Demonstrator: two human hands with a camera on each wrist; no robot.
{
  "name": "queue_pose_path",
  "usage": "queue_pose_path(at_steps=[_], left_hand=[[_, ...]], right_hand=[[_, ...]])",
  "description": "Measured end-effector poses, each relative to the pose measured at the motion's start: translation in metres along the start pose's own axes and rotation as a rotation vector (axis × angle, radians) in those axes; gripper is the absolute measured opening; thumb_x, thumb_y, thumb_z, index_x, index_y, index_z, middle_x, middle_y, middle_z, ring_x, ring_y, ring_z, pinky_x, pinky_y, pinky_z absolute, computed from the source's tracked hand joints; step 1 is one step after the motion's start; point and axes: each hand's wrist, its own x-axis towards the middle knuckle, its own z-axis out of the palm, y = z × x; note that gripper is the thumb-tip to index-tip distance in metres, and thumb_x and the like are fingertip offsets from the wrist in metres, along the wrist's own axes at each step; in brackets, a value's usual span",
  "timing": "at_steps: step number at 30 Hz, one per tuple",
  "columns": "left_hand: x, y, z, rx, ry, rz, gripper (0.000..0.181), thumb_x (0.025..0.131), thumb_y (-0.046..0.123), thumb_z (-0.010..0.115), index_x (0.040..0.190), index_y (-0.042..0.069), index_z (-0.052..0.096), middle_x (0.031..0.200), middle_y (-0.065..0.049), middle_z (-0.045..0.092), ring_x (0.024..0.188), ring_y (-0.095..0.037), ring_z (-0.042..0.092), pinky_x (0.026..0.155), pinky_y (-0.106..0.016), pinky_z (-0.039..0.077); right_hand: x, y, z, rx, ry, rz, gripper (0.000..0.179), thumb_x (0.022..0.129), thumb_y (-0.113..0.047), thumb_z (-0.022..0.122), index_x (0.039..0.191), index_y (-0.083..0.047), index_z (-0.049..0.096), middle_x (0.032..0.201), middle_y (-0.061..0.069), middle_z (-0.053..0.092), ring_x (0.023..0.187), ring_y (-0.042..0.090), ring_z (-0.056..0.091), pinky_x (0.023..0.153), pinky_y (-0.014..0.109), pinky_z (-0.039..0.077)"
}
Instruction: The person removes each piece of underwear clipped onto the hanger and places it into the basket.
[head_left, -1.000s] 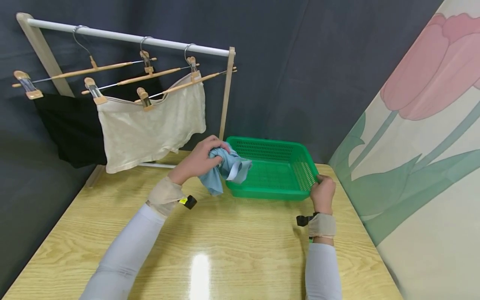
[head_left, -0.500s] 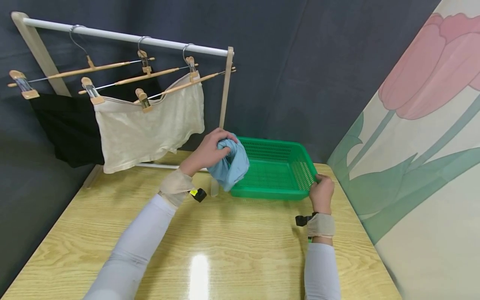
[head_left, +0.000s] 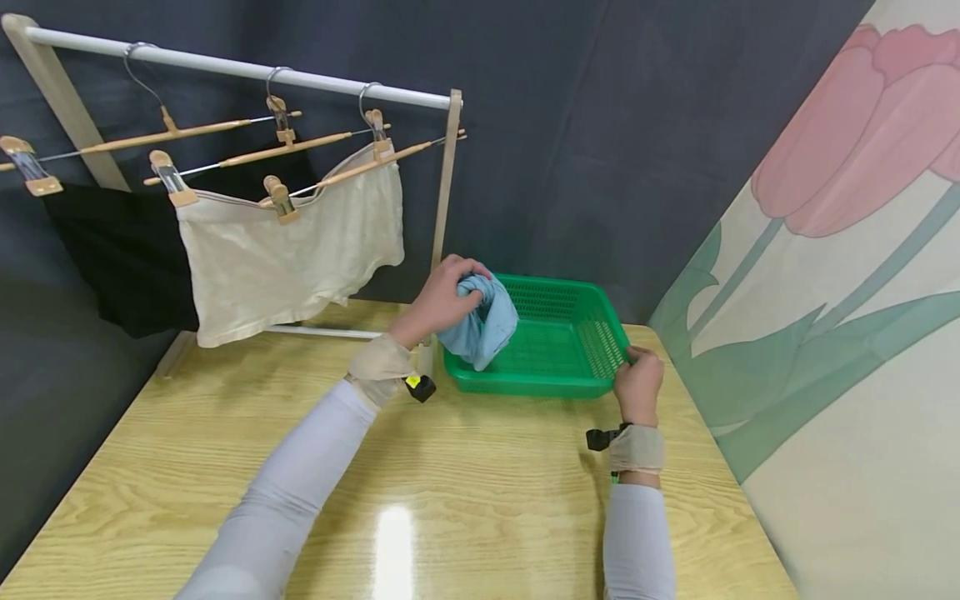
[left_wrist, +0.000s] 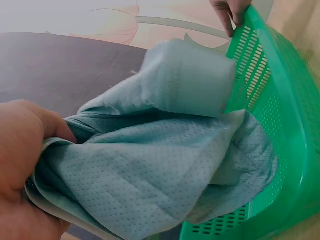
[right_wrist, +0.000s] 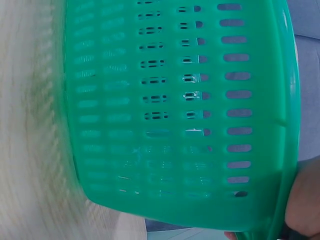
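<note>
The blue cloth is up in the air, bunched in the person's left grip, over the left end of the green basket. I can't tell from here if its low edge touches the basket. Thumb and fingers pinch it at one side, and the rest flops in a big loose fold.

What could go wrong? The fold hangs so near the basket's left wall that it might catch on the rim, and then half could end up outside. It may also slip, I think, since only one bunched bit is pinched. If the right grip pulls hard, the basket could slide on the table. That grip has its fingers curled over the rim at the right end.

Which way does the cloth point? It is too crumpled to have a clear front. Its longest way seems to slant from the pinch out and down toward the basket, loose end low. The basket's long side runs left to right in front of the person.

Farther left, white shorts and black shorts hang by clips from the rack, well apart from the cloth
</note>
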Motion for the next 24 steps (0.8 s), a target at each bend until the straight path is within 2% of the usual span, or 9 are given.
queue_pose_path(at_steps=[7, 12, 18, 24], left_hand=[[0.003, -0.004, 0.017, -0.004, -0.064, -0.010, 0.022, 0.099, 0.010, 0.060, 0.120, 0.009, 0.067, 0.131, -0.015, 0.050, 0.114, -0.030, 0.049, 0.097, -0.044, 0.043], [0.001, -0.006, 0.028, -0.030, -0.102, -0.017, 0.022, 0.099, 0.010, 0.061, 0.120, 0.009, 0.066, 0.130, -0.015, 0.048, 0.111, -0.030, 0.048, 0.096, -0.044, 0.043], [-0.005, -0.015, 0.035, -0.015, -0.131, -0.047, 0.020, 0.099, 0.012, 0.062, 0.118, 0.010, 0.067, 0.133, -0.014, 0.045, 0.115, -0.029, 0.047, 0.097, -0.042, 0.045], [-0.013, -0.028, 0.040, 0.020, -0.169, -0.060, 0.024, 0.094, 0.008, 0.065, 0.118, 0.012, 0.068, 0.132, -0.012, 0.045, 0.110, -0.027, 0.047, 0.086, -0.039, 0.045]], right_hand=[[0.001, 0.001, 0.000, 0.002, -0.006, 0.009, 0.041, 0.092, 0.012, 0.038, 0.128, 0.021, 0.057, 0.132, 0.039, 0.055, 0.125, 0.055, 0.050, 0.098, 0.063, 0.047], [-0.001, 0.000, -0.002, 0.005, -0.009, -0.005, 0.040, 0.092, 0.012, 0.038, 0.127, 0.022, 0.057, 0.130, 0.040, 0.055, 0.123, 0.056, 0.051, 0.098, 0.063, 0.047], [-0.001, 0.000, -0.001, -0.001, 0.000, -0.017, 0.041, 0.091, 0.013, 0.038, 0.126, 0.023, 0.057, 0.129, 0.040, 0.056, 0.122, 0.057, 0.050, 0.100, 0.064, 0.044], [0.000, 0.001, 0.000, 0.000, -0.012, 0.002, 0.041, 0.093, 0.011, 0.038, 0.127, 0.022, 0.056, 0.130, 0.038, 0.056, 0.123, 0.055, 0.050, 0.101, 0.063, 0.045]])
